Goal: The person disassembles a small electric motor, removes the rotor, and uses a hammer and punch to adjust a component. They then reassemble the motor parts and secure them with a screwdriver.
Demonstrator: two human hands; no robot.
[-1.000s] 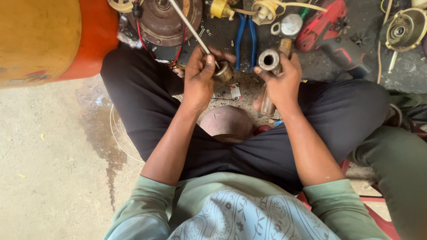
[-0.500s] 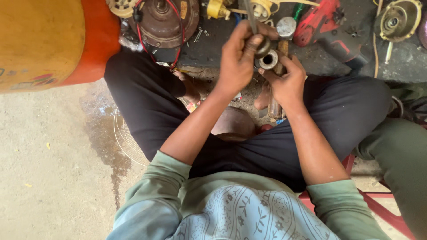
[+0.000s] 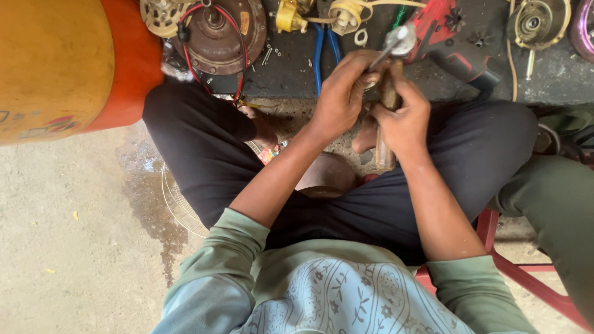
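Blue pliers (image 3: 326,46), red drill (image 3: 447,38), orange cylinder (image 3: 74,62).

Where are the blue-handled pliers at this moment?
In the head view, the blue-handled pliers lie on the dark mat at top centre, just beyond the left hand, right of the round brown motor.

A floor-level repair workshop: beside the brown motor housing (image 3: 223,34) lie blue-handled pliers (image 3: 326,46), a red power drill (image 3: 451,37) and loose screws (image 3: 269,55) on stained concrete floor (image 3: 74,247).

Both forearms are stretched forward over the lap; the left hand (image 3: 339,99) and right hand (image 3: 403,120) are closed, knuckles touching.
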